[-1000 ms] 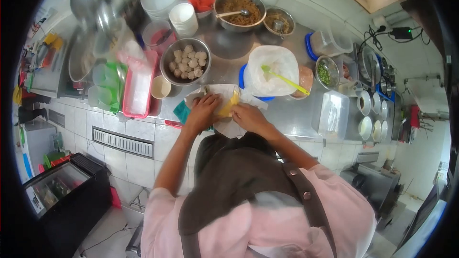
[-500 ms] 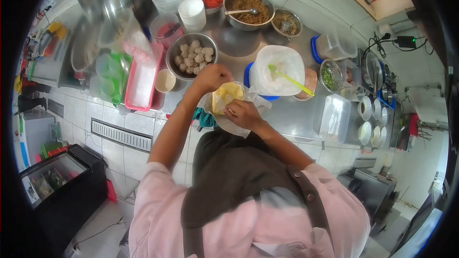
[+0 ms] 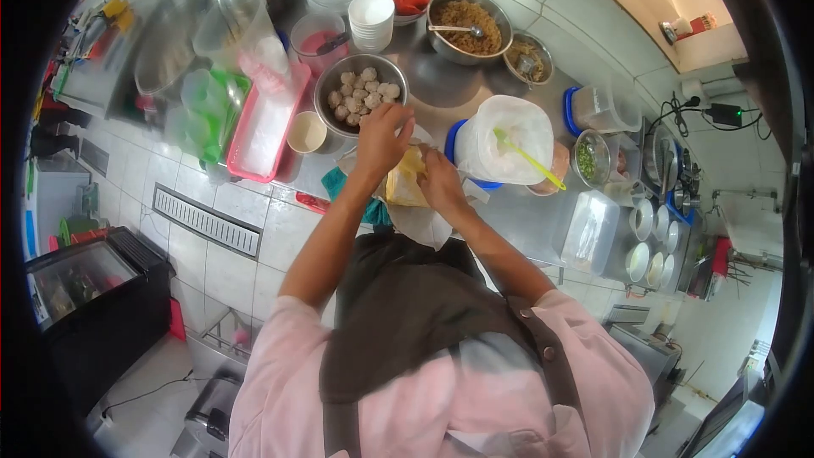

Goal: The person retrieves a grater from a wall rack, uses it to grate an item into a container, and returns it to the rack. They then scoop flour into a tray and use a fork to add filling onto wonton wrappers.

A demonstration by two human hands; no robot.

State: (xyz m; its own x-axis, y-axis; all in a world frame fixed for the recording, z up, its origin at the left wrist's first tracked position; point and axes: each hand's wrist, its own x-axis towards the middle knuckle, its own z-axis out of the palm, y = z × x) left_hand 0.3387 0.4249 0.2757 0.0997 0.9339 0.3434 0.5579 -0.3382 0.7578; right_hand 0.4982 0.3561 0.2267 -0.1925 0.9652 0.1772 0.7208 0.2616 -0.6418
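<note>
A stack of thin yellow square wrappers [image 3: 404,190] lies on white paper [image 3: 421,225] at the counter's near edge. My right hand [image 3: 441,182] pinches the stack's right-hand edge. Just above it and to the left is my left hand [image 3: 386,142], its fingers bent inward; whatever they hold is hidden. Beyond that hand stands a steel bowl [image 3: 326,121] of pale round meatballs [image 3: 360,93]. To the right, a white tub [image 3: 479,153] lined with a plastic bag has a lime-green spoon [image 3: 534,161] lying across it.
A pink tray [image 3: 264,148] and a small cup [image 3: 307,132] sit to the left. Farther back are stacked white bowls [image 3: 371,21] and a steel bowl of brown filling [image 3: 466,27] with a spoon. Chopped greens [image 3: 587,158] and a clear container [image 3: 589,229] are at right.
My left hand has moved up, closer to the meatball bowl. My right hand has shifted from the front of the wrappers to their right edge. The view has tilted slightly.
</note>
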